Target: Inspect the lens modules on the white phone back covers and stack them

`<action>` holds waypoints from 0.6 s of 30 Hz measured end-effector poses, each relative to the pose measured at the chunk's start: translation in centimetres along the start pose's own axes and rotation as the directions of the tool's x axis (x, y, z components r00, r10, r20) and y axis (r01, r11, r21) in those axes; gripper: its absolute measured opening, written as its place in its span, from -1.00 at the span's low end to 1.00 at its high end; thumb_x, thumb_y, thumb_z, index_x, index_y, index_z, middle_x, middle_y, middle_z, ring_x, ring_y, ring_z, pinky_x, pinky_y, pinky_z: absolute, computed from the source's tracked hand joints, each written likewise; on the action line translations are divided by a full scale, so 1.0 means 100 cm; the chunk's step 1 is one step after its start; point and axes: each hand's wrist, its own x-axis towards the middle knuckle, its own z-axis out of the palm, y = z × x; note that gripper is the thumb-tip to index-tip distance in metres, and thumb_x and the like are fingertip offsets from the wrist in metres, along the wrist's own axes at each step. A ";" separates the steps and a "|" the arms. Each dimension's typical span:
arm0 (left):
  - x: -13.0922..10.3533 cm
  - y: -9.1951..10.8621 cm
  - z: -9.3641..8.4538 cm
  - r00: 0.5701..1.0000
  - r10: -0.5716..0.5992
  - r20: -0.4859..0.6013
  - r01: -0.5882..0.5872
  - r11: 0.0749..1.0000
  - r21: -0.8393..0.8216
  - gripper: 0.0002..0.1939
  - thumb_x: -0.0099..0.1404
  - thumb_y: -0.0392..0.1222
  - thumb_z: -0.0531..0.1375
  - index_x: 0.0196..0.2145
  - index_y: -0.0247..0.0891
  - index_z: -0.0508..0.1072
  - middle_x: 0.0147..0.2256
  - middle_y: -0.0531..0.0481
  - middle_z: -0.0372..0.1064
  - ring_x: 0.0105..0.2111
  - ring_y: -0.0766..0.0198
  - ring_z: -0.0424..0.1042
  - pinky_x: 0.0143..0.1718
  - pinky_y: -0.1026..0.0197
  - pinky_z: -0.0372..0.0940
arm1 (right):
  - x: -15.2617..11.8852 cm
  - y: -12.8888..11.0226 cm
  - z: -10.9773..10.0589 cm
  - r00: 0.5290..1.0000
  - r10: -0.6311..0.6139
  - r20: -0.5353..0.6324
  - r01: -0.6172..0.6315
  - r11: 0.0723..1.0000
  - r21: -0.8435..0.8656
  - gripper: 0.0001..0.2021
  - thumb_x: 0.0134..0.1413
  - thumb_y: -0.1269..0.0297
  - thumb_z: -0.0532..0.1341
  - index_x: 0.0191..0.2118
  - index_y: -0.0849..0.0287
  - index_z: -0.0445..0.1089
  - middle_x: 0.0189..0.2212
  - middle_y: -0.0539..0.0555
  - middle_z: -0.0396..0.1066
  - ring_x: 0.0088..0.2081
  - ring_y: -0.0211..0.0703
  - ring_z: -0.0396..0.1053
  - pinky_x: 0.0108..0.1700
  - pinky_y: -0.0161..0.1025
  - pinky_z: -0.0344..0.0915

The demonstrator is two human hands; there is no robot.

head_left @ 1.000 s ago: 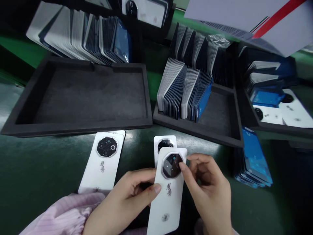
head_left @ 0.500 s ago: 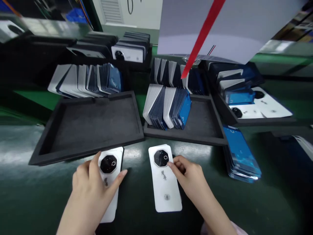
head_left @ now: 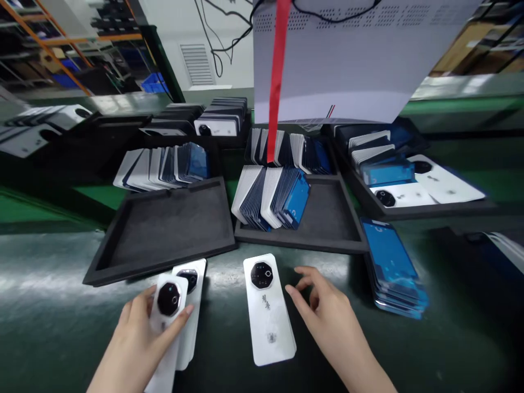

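Observation:
My left hand (head_left: 143, 330) grips a white phone back cover (head_left: 167, 322) with a dark camera window, thumb on one long edge and fingers on the other. Partly behind it, another white cover (head_left: 192, 322) lies on the dark green tabletop. At the middle of the table rests a small stack of white phone back covers (head_left: 268, 319), its top one bearing dark lettering. My right hand (head_left: 321, 305) hovers just right of that stack, thumb and fingers apart, with nothing between them.
A bare black foam tray (head_left: 172, 224) lies ahead on the left. Another tray (head_left: 331, 210) holds leaning white and blue covers (head_left: 270, 196). Blue-faced panels (head_left: 393, 262) are stacked at right, below a tray with white covers (head_left: 446, 180). A red strap (head_left: 277, 82) hangs before a pale machine.
My left hand has lifted a white cover off the left pile and drawn it left and nearer, uncovering another. My right hand has come away from the middle stack. The view has tilted up.

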 end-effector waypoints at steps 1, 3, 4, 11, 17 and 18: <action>-0.006 0.008 -0.001 1.000 -0.026 0.012 0.027 0.998 -0.055 -0.08 0.14 0.42 0.23 0.17 -0.40 0.27 0.03 -0.45 0.39 0.09 -0.44 0.42 0.12 -0.36 0.32 | -0.003 -0.001 -0.002 1.000 -0.018 0.009 0.018 1.000 0.022 -0.68 0.34 0.05 0.19 0.06 0.11 0.41 -0.28 0.05 0.55 -0.48 -0.12 0.42 -0.36 -0.15 0.37; -0.019 0.031 0.002 0.997 -0.036 0.064 0.047 0.983 -0.177 -0.16 0.13 0.40 0.27 0.14 -0.25 0.26 0.05 -0.36 0.41 0.07 -0.42 0.45 0.10 -0.36 0.32 | -0.011 -0.006 -0.001 0.995 -0.069 0.078 0.060 0.992 0.113 -0.75 0.33 0.12 0.20 0.04 0.06 0.44 -0.29 0.01 0.54 -0.45 -0.18 0.43 -0.36 -0.23 0.38; -0.026 0.045 0.006 0.997 -0.025 0.077 0.042 0.974 -0.225 -0.18 0.10 0.37 0.31 0.14 -0.20 0.26 0.04 -0.30 0.42 0.00 -0.38 0.50 0.06 -0.35 0.35 | -0.015 -0.008 0.000 0.983 -0.105 0.152 0.074 0.977 0.199 -0.74 0.29 0.15 0.24 0.03 0.04 0.45 -0.28 -0.01 0.55 -0.45 -0.21 0.42 -0.38 -0.28 0.37; -0.059 0.124 0.061 0.951 0.219 0.220 -0.022 0.753 -0.658 -0.13 0.11 0.03 0.50 0.29 -0.13 0.27 0.20 -0.28 0.41 0.14 -0.22 0.48 0.10 -0.10 0.40 | -0.038 0.005 0.015 0.903 -0.283 0.325 0.089 0.861 0.501 -0.70 0.33 -0.01 0.14 -0.21 0.12 0.42 -0.51 -0.04 0.35 -0.57 -0.27 0.26 -0.53 -0.36 0.18; -0.057 0.138 0.066 0.751 0.384 0.537 0.284 0.546 -0.788 -0.56 0.41 0.01 0.32 0.17 -0.19 0.51 -0.05 -0.15 0.64 -0.17 0.07 0.61 -0.21 0.21 0.43 | -0.036 0.007 -0.019 0.962 0.038 0.271 -0.190 0.808 0.558 -0.54 0.34 -0.20 0.12 -0.32 0.10 0.42 -0.58 -0.10 0.20 -0.57 -0.29 0.14 -0.54 -0.37 0.14; -0.056 0.137 0.065 0.716 0.416 0.560 0.332 0.503 -0.798 -0.58 0.40 0.01 0.33 0.13 -0.20 0.55 -0.11 -0.13 0.66 -0.24 0.11 0.60 -0.25 0.24 0.41 | -0.035 0.006 -0.023 0.960 0.067 0.274 -0.215 0.803 0.556 -0.53 0.31 -0.23 0.14 -0.32 0.10 0.43 -0.58 -0.09 0.23 -0.57 -0.28 0.14 -0.55 -0.37 0.13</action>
